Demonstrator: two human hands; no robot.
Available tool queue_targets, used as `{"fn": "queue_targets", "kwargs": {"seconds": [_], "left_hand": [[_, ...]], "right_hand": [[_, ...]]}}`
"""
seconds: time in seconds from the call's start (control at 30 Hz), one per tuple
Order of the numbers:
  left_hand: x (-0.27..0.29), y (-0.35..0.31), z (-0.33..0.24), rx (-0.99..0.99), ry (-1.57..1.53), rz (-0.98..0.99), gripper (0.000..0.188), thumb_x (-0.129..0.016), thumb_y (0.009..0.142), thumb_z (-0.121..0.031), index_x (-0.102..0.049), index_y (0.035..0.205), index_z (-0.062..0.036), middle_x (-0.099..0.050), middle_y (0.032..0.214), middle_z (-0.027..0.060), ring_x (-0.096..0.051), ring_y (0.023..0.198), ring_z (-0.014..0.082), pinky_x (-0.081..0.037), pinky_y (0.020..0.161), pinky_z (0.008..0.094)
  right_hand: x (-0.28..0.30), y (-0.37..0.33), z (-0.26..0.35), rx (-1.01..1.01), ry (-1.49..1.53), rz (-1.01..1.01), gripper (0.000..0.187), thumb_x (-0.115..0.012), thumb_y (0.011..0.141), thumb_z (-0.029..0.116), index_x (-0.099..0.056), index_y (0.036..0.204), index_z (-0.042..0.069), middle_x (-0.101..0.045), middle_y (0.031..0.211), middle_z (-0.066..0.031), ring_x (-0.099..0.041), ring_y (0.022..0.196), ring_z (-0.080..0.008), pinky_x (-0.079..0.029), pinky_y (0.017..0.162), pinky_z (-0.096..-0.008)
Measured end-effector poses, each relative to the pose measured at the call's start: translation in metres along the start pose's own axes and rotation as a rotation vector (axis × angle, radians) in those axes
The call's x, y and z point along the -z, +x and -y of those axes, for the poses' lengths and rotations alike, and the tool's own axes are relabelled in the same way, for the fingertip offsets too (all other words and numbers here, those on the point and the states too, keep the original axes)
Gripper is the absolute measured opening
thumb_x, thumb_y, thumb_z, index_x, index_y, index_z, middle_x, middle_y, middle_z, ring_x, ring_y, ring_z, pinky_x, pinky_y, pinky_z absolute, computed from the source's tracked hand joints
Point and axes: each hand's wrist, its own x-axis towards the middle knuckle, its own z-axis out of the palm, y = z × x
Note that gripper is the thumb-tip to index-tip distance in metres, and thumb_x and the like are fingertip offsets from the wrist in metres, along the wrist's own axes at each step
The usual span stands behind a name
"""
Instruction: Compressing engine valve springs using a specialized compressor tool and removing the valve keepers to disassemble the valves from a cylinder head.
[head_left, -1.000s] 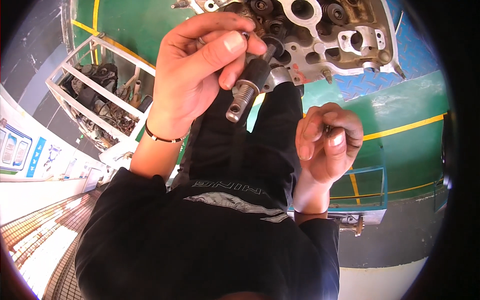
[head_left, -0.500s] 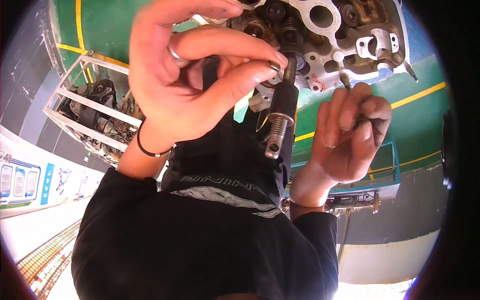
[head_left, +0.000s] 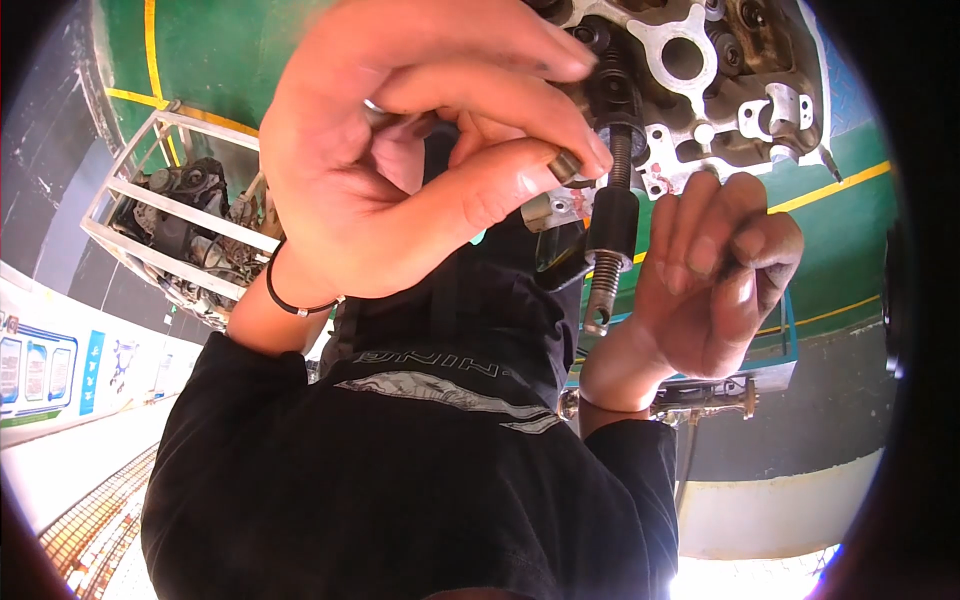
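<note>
My left hand (head_left: 385,170) pinches a small, dull metal half-ring piece (head_left: 564,166) between thumb and fingertips. Just right of those fingertips stands a valve spring compressor (head_left: 614,222) with a threaded rod and a black sleeve. Its upper end sits against the cylinder head (head_left: 690,22), whose springs and bores show at the top. Below the head's near edge, my right hand (head_left: 710,280) is closed with curled fingers, the thumb pressed to the index finger. Whatever it may hold is hidden.
A white metal frame (head_left: 190,195) with an engine in it stands on the green floor at the left. Behind my right wrist is a blue stand (head_left: 785,340) with a metal shaft (head_left: 715,405). Yellow lines cross the floor.
The cylinder head and compressor have shifted right and slightly down in view. My left hand has moved right, the small piece now showing more between its fingertips. My right hand has shifted slightly right.
</note>
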Motion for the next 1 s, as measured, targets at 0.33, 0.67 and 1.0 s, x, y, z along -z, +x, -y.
{"fn": "queue_targets", "kwargs": {"seconds": [0.33,0.67,1.0], "left_hand": [[-0.013,-0.009,-0.010,0.356,-0.501,-0.112,0.021,-0.058,0.101,-0.009,-0.060,0.120,0.0000,-0.064,0.105,0.0164,-0.055,0.068,0.0120,-0.043,0.055,0.0243],[-0.019,-0.004,-0.019,0.329,-0.396,-0.180,0.020,-0.057,0.101,-0.008,-0.061,0.119,-0.0001,-0.062,0.105,0.0129,-0.053,0.066,0.0113,-0.040,0.053,0.0217],[-0.032,0.029,-0.051,0.279,0.115,0.020,0.019,-0.071,0.086,0.011,-0.068,0.103,0.0061,-0.066,0.099,0.0143,-0.063,0.092,0.0178,-0.050,0.076,0.0251]], "right_hand": [[0.009,-0.011,0.007,-0.051,0.002,-0.025,0.021,-0.073,0.092,0.016,-0.060,0.103,0.003,-0.063,0.086,-0.0180,-0.050,0.058,-0.0124,-0.042,0.053,-0.0229],[0.008,-0.003,0.019,0.059,-0.183,-0.070,0.021,-0.064,0.095,0.005,-0.058,0.114,-0.003,-0.058,0.090,-0.0161,-0.049,0.062,-0.0129,-0.038,0.052,-0.0242],[-0.019,0.017,0.037,0.118,-0.648,0.086,0.018,-0.073,0.086,-0.006,-0.067,0.104,-0.007,-0.068,0.098,-0.0159,-0.061,0.071,-0.0131,-0.047,0.060,-0.0222]]}}
